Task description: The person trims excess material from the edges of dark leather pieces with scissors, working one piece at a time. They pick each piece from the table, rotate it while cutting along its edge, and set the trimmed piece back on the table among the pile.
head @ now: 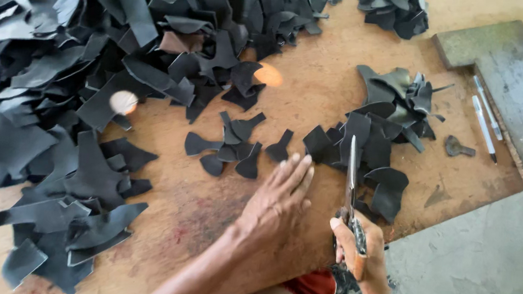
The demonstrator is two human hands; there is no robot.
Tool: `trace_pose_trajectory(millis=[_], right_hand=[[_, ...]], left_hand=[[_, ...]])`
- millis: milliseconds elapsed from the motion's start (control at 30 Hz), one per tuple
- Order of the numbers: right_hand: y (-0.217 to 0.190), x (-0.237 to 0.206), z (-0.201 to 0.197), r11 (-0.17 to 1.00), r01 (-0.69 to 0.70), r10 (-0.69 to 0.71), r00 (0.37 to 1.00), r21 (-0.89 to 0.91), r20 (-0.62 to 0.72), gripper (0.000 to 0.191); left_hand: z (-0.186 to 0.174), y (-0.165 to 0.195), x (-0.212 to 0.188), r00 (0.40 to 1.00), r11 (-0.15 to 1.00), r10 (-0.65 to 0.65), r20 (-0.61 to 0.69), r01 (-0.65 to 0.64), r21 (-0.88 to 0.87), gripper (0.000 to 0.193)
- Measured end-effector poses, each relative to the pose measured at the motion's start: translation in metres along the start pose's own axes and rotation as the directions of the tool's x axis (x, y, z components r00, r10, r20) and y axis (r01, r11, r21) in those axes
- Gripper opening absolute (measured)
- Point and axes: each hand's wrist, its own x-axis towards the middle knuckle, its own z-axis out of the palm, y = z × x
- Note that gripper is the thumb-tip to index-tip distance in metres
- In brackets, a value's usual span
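The shears (352, 180) are long and steel-bladed, held upright in the right hand (356, 250), blades shut and pointing away over the bench (316, 101). Their tip lies above a pile of dark cut pieces (381, 145). Small black bow-shaped pieces (230, 144) lie flat and loosely scattered just beyond the fingertips of the left hand (279, 202), which lies flat, fingers spread.
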Motion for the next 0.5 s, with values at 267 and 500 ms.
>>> trace_pose_trajectory(millis=[267,500], right_hand=[[0.006,0.018,-0.016,0.994,0.034,-0.033,0.999,0.101,-0.010,0.016],[0.010,0.027,-0.083,0.994,0.093,-0.102,0.978,-0.056,-0.182,0.013]], left_hand=[[0.029,0.006,-0.012,0.955,0.976,0.034,0.294,0.032,-0.217,0.037],[0.048,0.040,0.003,0.918,0.959,-0.061,0.391,0.163,-0.233,0.058]])
